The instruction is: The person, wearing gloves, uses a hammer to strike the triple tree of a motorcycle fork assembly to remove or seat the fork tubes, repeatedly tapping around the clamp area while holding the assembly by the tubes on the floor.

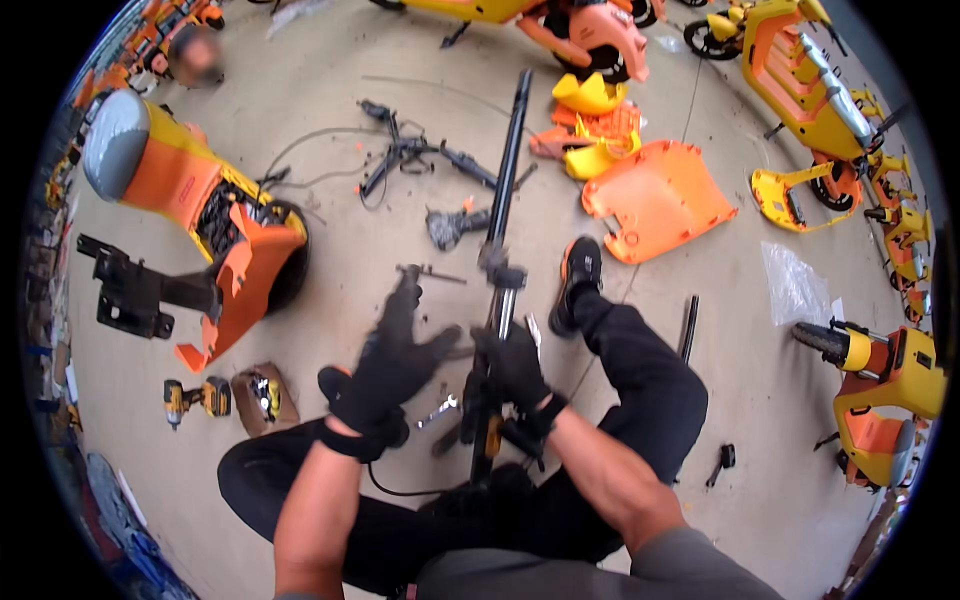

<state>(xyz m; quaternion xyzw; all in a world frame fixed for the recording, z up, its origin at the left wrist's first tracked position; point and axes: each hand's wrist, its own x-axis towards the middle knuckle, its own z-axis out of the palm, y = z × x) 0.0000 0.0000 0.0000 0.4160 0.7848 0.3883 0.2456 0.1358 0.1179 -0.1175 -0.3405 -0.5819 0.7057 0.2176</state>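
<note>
A long black tube with a bare silver section (507, 300), which looks like a scooter's fork leg, runs up from between my legs. My right hand (512, 368), in a black glove, is closed round its lower part. To the left of it, my left hand (395, 350), also gloved, is open with thumb and fingers apart. A thin metal rod (440, 275) shows just beyond its fingertips; whether they touch is unclear. On the floor between my hands and legs lies a wrench (437, 411). Gloves and blur hide the tube's lower end.
A partly stripped orange-yellow scooter (205, 200) stands at left, near a cordless drill (196, 400) and a small box of parts (265, 398). Ahead lie a black handlebar assembly (408, 150) and orange panels (660, 200). More scooters (800, 90) line the right side.
</note>
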